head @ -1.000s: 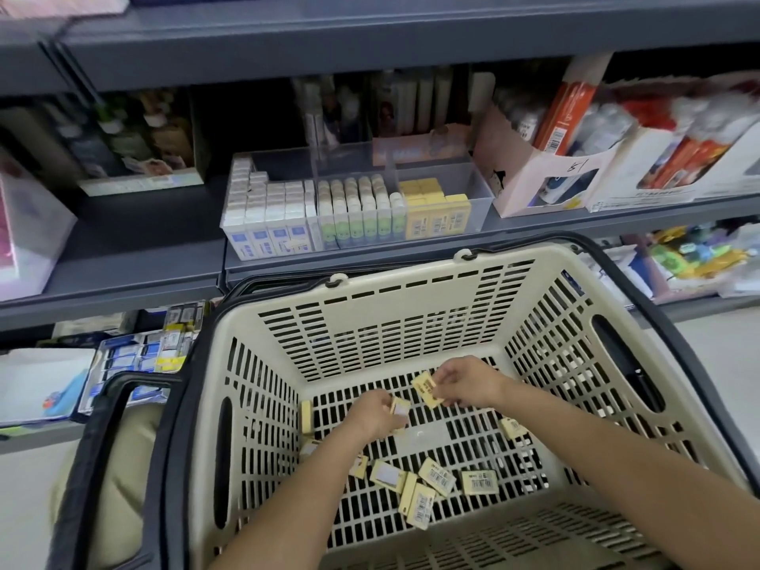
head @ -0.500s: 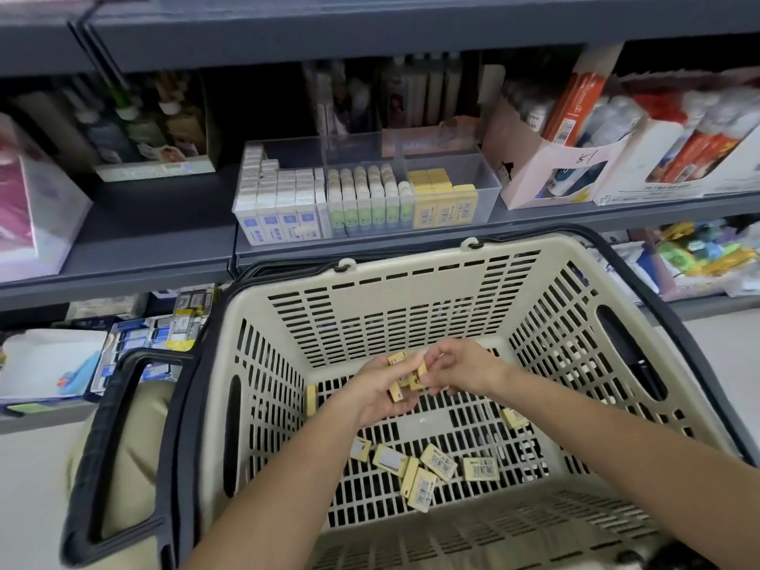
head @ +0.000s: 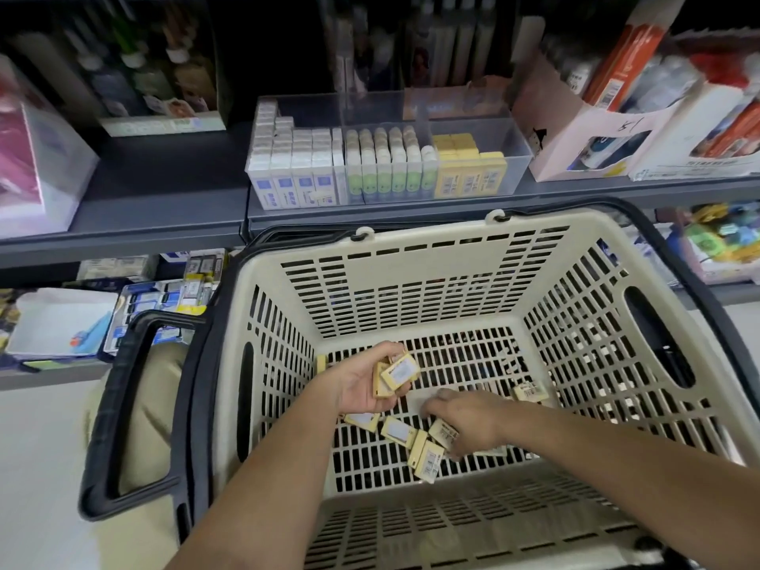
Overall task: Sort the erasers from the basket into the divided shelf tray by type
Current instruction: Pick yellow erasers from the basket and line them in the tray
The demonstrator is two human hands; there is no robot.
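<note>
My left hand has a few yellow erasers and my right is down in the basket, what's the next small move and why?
Probably pinch the loose yellow eraser nearest the right hand and add it to the stack in the left hand. Several more lie on the basket floor, and the tray's yellow compartment has room at the back.

Inside the basket (head: 432,257), the left hand (head: 362,390) is palm up above the floor, fingers curled round a few yellow erasers (head: 397,374). The right hand (head: 469,421) is lower, touching loose erasers (head: 427,456) on the basket floor; whether it grips one is unclear. Beyond the basket's far rim, the tray (head: 514,158) holds white, green and yellow rows.
</note>
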